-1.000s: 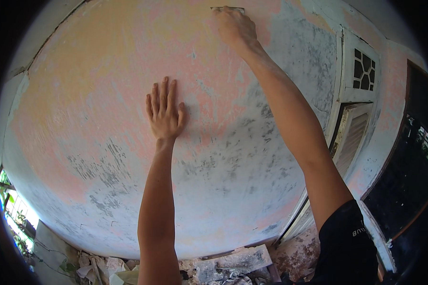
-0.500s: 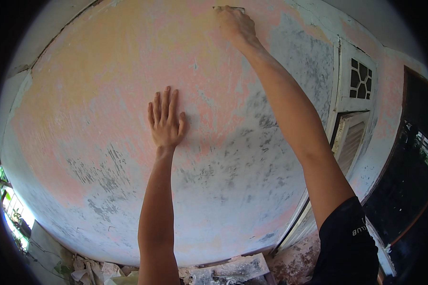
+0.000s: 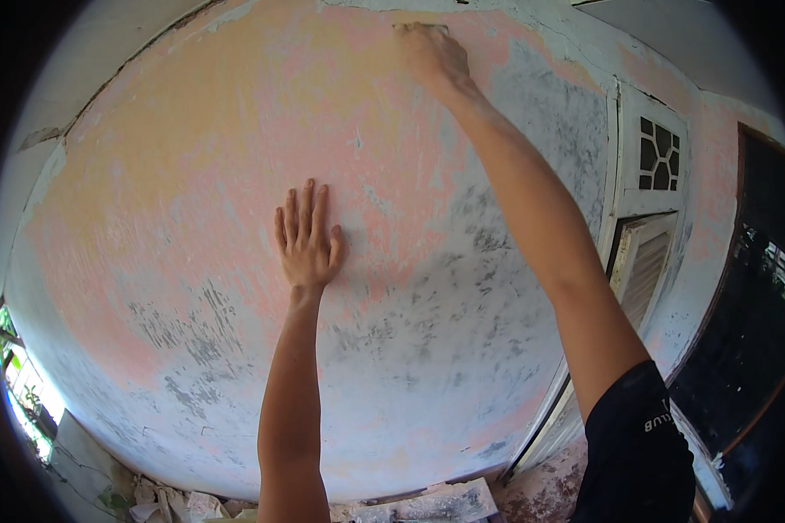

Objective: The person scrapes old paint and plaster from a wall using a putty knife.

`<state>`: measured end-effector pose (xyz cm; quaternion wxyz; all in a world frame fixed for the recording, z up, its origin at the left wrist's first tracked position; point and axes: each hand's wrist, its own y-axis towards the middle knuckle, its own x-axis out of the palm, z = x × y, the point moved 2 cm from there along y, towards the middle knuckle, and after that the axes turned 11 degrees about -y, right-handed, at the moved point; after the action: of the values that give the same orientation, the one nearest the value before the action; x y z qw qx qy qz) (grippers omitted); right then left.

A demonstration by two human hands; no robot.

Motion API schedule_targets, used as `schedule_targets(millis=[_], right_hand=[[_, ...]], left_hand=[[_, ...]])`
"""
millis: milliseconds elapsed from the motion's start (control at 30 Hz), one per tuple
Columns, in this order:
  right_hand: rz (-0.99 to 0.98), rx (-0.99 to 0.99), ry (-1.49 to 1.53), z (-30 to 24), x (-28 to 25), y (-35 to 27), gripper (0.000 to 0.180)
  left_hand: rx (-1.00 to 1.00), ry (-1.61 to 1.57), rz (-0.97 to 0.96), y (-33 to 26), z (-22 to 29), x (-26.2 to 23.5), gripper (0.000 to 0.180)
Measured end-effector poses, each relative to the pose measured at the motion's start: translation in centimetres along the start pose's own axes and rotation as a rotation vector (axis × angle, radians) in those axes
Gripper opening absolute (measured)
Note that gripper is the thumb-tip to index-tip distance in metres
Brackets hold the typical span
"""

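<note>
My right hand [image 3: 438, 61] is raised high on the wall, closed around a scraper [image 3: 420, 27]. Only its thin, wide edge shows beyond the fingers, against the paint near the wall's top. Lower and to the left, my left hand [image 3: 309, 250] lies flat on the wall with its fingers stretched upward and the thumb apart. The wall [image 3: 235, 200] is patchy, with yellow and pink paint above, grey marks across the middle and pale bluish white below.
A white door frame with a vent grille [image 3: 659, 155] and a louvred shutter [image 3: 645, 257] stand to the right, beside a dark opening [image 3: 750, 305]. Debris and a pale board [image 3: 436, 504] lie along the wall's foot. A bright window [image 3: 26, 375] is at far left.
The view has tilted up slightly, so wall and hands appear lower and more of the wall's top edge shows. Both hands stay at about the same places on the wall.
</note>
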<state>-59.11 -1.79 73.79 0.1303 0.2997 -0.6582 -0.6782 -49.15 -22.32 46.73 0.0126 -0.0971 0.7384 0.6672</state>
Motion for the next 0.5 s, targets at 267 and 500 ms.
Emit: schedule_targets(millis=[267, 500], right_hand=[[-0.019, -0.071, -0.044, 0.7, 0.2, -3.0, 0.034], [0.132, -0.092, -0.063, 1.5, 1.8, -6.9, 0.032]], left_hand=[[-0.01, -0.011, 0.014, -0.1, -0.4, 0.2, 0.061], [-0.004, -0.008, 0.007, -0.1, -0.3, 0.4, 0.061]])
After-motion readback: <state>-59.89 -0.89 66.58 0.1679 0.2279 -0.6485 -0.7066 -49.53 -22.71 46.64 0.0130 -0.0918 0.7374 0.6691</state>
